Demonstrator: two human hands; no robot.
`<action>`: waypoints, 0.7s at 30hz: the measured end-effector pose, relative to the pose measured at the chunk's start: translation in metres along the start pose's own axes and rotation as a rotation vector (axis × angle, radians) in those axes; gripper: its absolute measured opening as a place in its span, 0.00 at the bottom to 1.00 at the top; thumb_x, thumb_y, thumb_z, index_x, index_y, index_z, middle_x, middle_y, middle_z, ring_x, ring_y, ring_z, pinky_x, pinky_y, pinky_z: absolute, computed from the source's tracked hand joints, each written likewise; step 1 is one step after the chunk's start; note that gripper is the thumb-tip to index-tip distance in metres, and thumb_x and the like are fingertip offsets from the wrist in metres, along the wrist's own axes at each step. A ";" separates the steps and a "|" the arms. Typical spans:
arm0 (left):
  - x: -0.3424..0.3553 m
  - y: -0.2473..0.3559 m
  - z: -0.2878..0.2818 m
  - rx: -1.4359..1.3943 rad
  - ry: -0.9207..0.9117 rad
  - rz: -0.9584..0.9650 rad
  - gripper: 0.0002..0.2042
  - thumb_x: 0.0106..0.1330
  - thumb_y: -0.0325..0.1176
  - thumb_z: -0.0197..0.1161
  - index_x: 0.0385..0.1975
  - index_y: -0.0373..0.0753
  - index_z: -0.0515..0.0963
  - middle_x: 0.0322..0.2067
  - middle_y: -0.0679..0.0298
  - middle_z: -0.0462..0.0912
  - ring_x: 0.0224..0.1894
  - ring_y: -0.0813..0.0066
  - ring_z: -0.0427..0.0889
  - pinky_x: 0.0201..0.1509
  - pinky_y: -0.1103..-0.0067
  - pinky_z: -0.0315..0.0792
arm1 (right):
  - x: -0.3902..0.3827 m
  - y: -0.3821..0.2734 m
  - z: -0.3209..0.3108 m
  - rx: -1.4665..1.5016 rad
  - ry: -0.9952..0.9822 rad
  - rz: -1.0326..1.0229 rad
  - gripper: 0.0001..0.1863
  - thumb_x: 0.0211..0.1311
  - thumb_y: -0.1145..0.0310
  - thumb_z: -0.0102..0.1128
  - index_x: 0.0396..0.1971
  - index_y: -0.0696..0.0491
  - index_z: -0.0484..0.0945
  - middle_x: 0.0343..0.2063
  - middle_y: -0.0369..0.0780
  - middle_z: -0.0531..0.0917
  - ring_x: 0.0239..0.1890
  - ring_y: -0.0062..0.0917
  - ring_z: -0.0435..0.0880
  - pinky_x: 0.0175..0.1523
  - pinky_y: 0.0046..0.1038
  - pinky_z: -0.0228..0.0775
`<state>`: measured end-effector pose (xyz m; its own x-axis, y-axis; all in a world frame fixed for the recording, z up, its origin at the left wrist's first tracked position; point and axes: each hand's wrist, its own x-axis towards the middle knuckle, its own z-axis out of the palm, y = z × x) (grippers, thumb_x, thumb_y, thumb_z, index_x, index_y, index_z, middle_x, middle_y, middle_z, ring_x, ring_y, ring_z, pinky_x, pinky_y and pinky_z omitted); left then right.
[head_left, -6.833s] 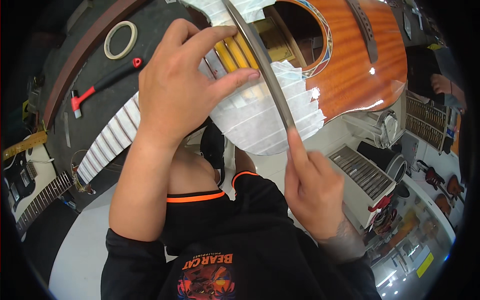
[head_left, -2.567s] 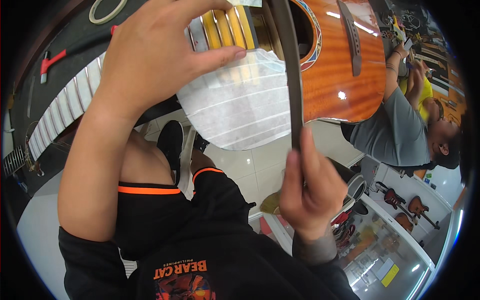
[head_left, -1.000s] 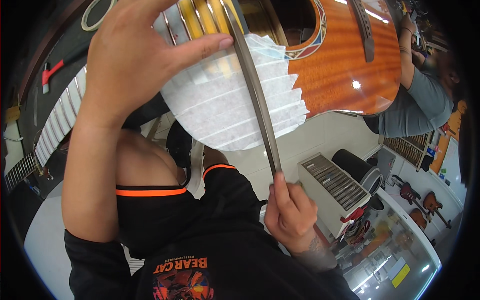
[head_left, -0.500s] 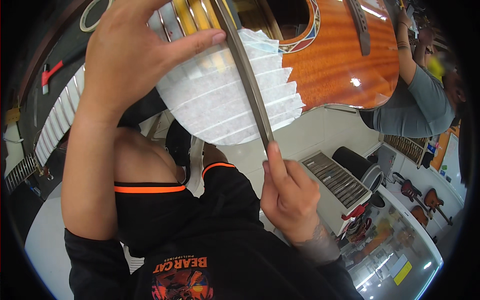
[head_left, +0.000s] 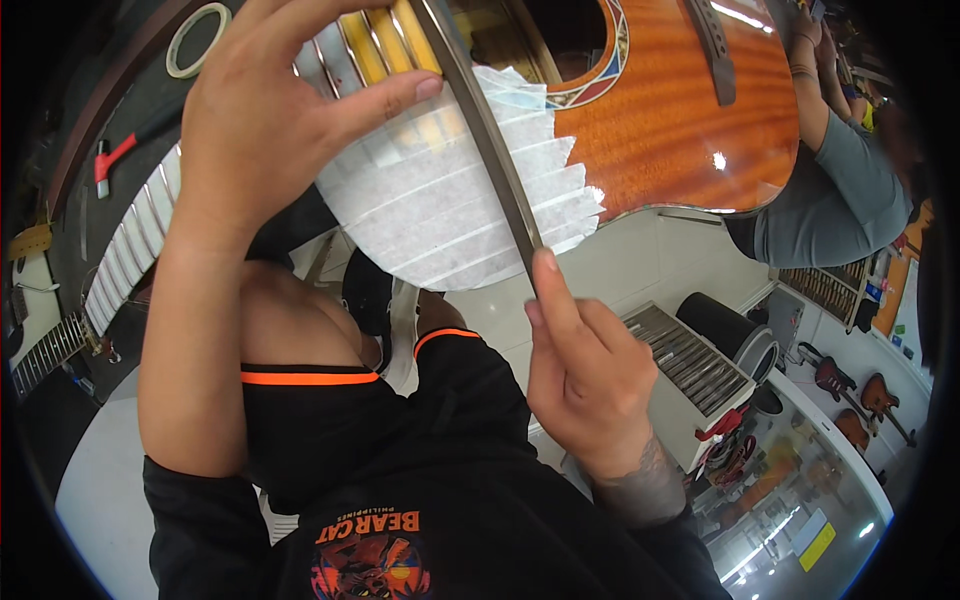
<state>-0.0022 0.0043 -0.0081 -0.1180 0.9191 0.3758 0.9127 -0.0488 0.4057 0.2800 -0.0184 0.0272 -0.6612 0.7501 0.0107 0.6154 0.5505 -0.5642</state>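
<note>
An acoustic guitar lies across my lap, its glossy reddish-brown top (head_left: 650, 150) toward me. White masking tape (head_left: 420, 225) in overlapping strips covers the upper part of the body beside the fretboard. A long, narrow metal file (head_left: 492, 150) slants over the tape and past the frets (head_left: 372, 48). My right hand (head_left: 595, 385) is closed round its near end, index finger laid along the metal. My left hand (head_left: 255, 120) rests over the fretboard, thumb stretched out close to the file. Its other fingertips are cut off by the top edge of the view.
On the dark bench at left are a tape roll (head_left: 180, 68) and a red-headed hammer (head_left: 122, 152). Another guitar neck (head_left: 45, 350) is at far left. A tray of metal tools (head_left: 690, 362), a black bin (head_left: 712, 318) and a glass case (head_left: 790, 500) stand right, near another person (head_left: 845, 195).
My right hand has pushed slightly away from me, its index fingertip now farther up over the tape's edge. My left hand stays over the fretboard. The whole view has shifted a little.
</note>
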 end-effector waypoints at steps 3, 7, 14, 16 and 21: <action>0.000 0.000 -0.002 -0.026 -0.005 -0.011 0.27 0.51 0.45 0.82 0.51 0.42 0.86 0.35 0.65 0.78 0.39 0.70 0.78 0.46 0.74 0.73 | -0.036 0.009 -0.001 0.018 0.106 -0.035 0.27 0.54 0.86 0.68 0.56 0.58 0.83 0.24 0.42 0.81 0.20 0.29 0.80 0.27 0.26 0.72; 0.000 0.001 -0.001 0.001 0.000 -0.001 0.27 0.51 0.47 0.82 0.51 0.43 0.86 0.36 0.65 0.78 0.40 0.70 0.79 0.46 0.73 0.73 | -0.075 0.022 -0.009 -0.024 0.138 -0.048 0.29 0.49 0.87 0.68 0.57 0.60 0.82 0.25 0.40 0.81 0.20 0.28 0.80 0.24 0.28 0.72; 0.000 0.002 0.000 0.019 -0.003 -0.032 0.28 0.51 0.49 0.82 0.51 0.44 0.87 0.37 0.65 0.79 0.40 0.70 0.79 0.45 0.73 0.73 | -0.080 0.021 -0.011 -0.021 0.071 -0.010 0.29 0.49 0.86 0.70 0.56 0.59 0.83 0.26 0.41 0.82 0.20 0.28 0.81 0.25 0.28 0.73; 0.000 0.001 -0.001 0.017 -0.005 -0.025 0.28 0.51 0.49 0.82 0.51 0.44 0.87 0.37 0.65 0.79 0.40 0.70 0.79 0.45 0.73 0.73 | -0.076 0.015 -0.011 -0.003 0.061 -0.023 0.30 0.50 0.86 0.70 0.57 0.59 0.82 0.26 0.41 0.82 0.20 0.28 0.81 0.24 0.28 0.73; 0.000 0.001 -0.001 -0.021 -0.002 -0.017 0.27 0.50 0.47 0.82 0.51 0.43 0.87 0.36 0.65 0.79 0.40 0.70 0.79 0.45 0.74 0.73 | -0.078 0.007 -0.011 -0.015 0.014 -0.023 0.30 0.51 0.85 0.70 0.58 0.58 0.82 0.26 0.41 0.82 0.19 0.28 0.78 0.23 0.27 0.71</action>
<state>-0.0017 0.0037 -0.0071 -0.1330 0.9206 0.3671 0.9020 -0.0411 0.4298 0.3404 -0.0690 0.0311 -0.6689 0.7425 0.0351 0.6066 0.5725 -0.5516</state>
